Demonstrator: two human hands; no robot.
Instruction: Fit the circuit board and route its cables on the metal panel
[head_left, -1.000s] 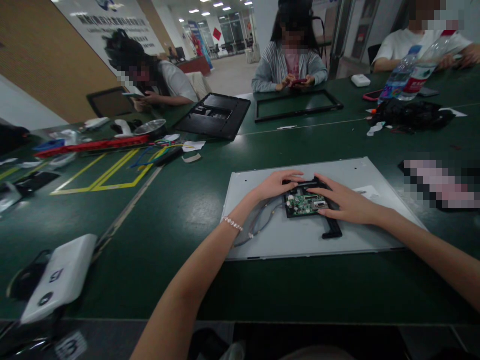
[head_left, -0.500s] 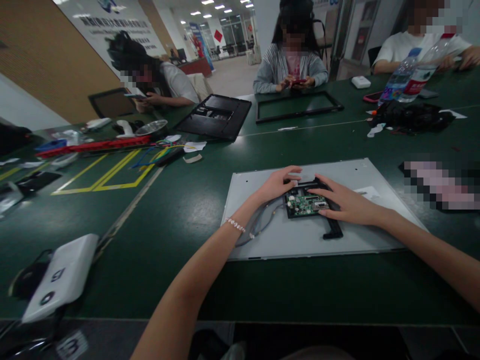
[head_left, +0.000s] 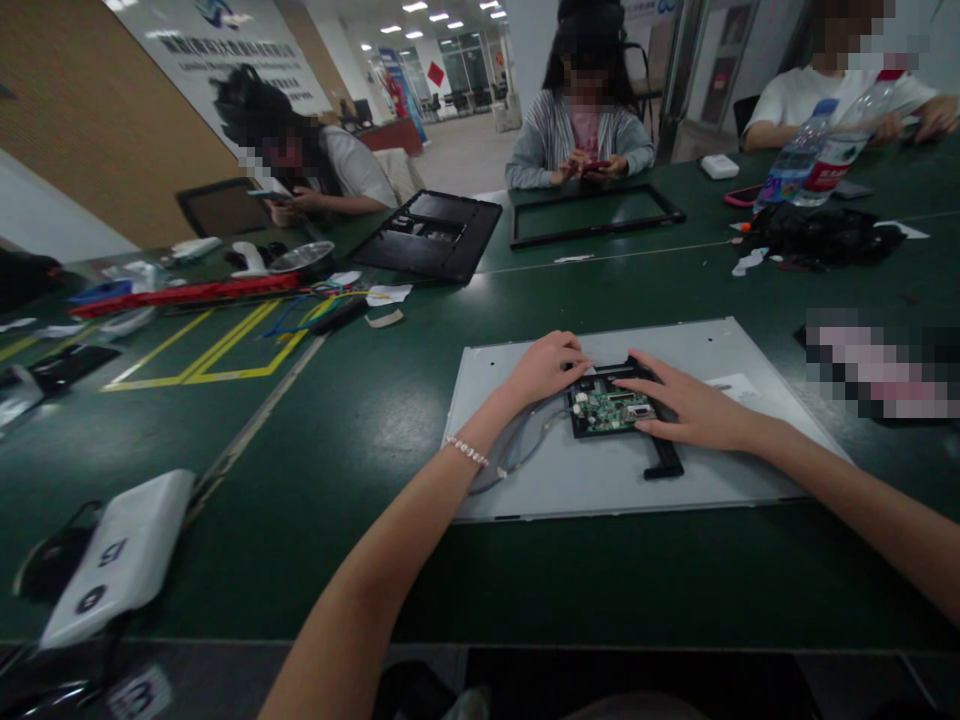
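Note:
A grey metal panel [head_left: 615, 480] lies flat on the green table in front of me. On it sits a small green circuit board [head_left: 609, 408] in a black bracket [head_left: 664, 458], with grey cables [head_left: 517, 450] running off to the left. My left hand [head_left: 546, 368] rests at the board's upper left corner, fingers curled and pinched on something I cannot make out. My right hand [head_left: 690, 405] lies flat over the board's right side, fingers stretched out and pressing on the bracket.
A black back cover [head_left: 431, 232] and a black bezel frame [head_left: 596, 212] lie further back. Three people sit across the table. Water bottles [head_left: 810, 155] and a dark bundle [head_left: 821, 232] are at the right. A white device [head_left: 112, 560] sits near left; tools and wires [head_left: 315, 305] at far left.
My left hand has drawn back slightly to the left and its fingers have curled in at the board's corner. My right hand stays in place on the board.

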